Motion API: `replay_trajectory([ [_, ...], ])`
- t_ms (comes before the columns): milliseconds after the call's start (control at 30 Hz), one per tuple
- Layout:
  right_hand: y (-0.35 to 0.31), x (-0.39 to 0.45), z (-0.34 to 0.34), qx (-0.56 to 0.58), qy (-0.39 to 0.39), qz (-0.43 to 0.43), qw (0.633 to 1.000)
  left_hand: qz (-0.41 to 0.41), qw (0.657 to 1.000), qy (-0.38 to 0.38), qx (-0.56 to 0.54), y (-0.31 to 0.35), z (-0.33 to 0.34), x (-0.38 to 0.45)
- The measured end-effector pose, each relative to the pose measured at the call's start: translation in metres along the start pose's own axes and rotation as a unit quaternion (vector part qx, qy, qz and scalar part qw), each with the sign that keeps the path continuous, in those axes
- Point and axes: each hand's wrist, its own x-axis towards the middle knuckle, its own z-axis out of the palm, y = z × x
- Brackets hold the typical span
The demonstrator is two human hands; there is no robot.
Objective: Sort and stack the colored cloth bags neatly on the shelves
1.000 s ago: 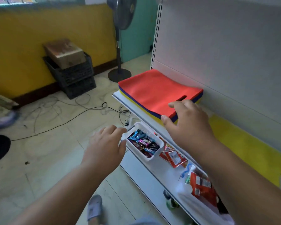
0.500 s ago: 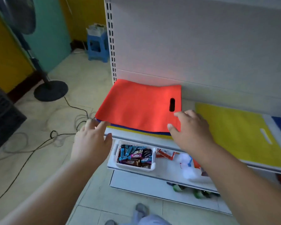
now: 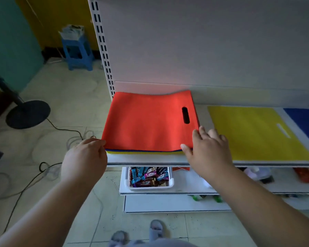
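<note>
A red cloth bag (image 3: 146,122) with a slot handle lies on top of a stack at the left end of the white shelf (image 3: 150,160); blue and yellow bag edges show beneath it. My left hand (image 3: 84,157) touches the stack's front left corner with its fingers curled toward the edge. At the front right corner my right hand (image 3: 207,147) rests with straight fingers against the stack's side. A yellow bag (image 3: 253,132) lies flat to the right, and a blue bag (image 3: 305,122) sits at the far right edge.
A white tray of wrapped candies (image 3: 149,177) sits on the lower shelf, with snack packets (image 3: 305,175) further right. A blue stool (image 3: 78,52), a fan base (image 3: 28,114) and black cables (image 3: 61,129) are on the tiled floor to the left.
The view swung from the side to face the shelf squarely. Both hands moved forward to the front corners of the stack.
</note>
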Motion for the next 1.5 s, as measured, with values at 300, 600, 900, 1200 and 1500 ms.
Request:
replay_trajectory([
  [300, -0.045, -0.038, -0.002, 0.093, 0.062, 0.075, 0.991, 0.036, 0.999, -0.012, -0.037, -0.045, -0.026, 0.027],
  [600, -0.067, -0.038, -0.012, 0.173, 0.106, 0.165, 0.965, 0.142, 0.982, -0.111, 0.057, -0.055, -0.038, 0.063],
  [900, -0.083, -0.065, -0.005, 0.227, 0.104, 0.153, 0.956, 0.205, 0.944, -0.115, 0.230, -0.053, -0.050, 0.061],
  [1200, -0.079, -0.056, -0.018, 0.376, -0.004, 0.241, 0.894, 0.151, 0.975, -0.131, 0.101, -0.056, -0.054, 0.059],
  [1500, -0.078, -0.031, -0.022, 0.545, -0.028, 0.253, 0.799, 0.097, 0.968, -0.223, -0.060, -0.066, -0.042, 0.070],
])
